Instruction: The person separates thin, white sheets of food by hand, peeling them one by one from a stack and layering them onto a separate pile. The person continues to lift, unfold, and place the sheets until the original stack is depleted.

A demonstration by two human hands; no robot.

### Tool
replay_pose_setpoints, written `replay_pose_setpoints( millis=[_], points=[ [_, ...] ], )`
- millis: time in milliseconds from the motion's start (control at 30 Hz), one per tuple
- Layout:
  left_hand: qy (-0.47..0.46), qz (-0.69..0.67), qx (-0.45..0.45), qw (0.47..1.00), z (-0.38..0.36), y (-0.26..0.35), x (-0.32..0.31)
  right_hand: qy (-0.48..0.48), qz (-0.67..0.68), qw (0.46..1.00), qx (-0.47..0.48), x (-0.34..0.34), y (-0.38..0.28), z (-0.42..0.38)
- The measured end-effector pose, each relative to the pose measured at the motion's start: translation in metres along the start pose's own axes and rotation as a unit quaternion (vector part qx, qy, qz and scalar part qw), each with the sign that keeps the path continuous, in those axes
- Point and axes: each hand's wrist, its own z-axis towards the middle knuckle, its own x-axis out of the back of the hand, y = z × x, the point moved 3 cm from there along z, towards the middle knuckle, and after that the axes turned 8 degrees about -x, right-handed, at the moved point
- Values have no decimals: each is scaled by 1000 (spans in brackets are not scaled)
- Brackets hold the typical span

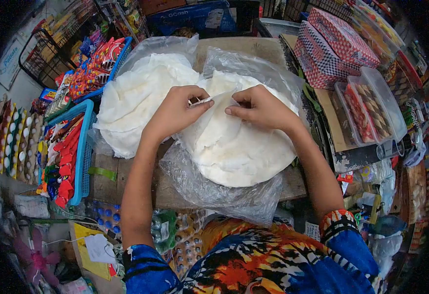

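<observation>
A stack of thin, round white wrapper sheets (249,152) lies on clear plastic (219,196) in front of me. My left hand (182,108) is closed, thumb and fingers pinching the edge of one thin sheet at the stack's upper left. Opposite it, my right hand (258,108) pinches with thumb and forefinger over the stack, at the same sheet's edge. The sheet between my hands looks partly lifted and see-through. To the left, a second, looser pile of white wrappers (136,100) rests on its own plastic bag (168,46).
Both piles sit on a wooden table (268,49). Blue baskets (84,152) of packaged snacks and egg trays (13,139) stand at left. At right are checkered boxes (334,46) and clear plastic containers (371,108). A green strip (102,173) lies near the table's left edge.
</observation>
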Motion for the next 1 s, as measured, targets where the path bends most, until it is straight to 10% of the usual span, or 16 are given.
replay_pose_setpoints(
  millis=[800, 1000],
  points=[
    [138, -48, 52, 988, -7, -28, 48, 72, 167, 979, -92, 52, 27, -4],
    [64, -291, 72, 952, -3, -14, 28, -25, 52, 994, -95, 42, 29, -5]
  ],
)
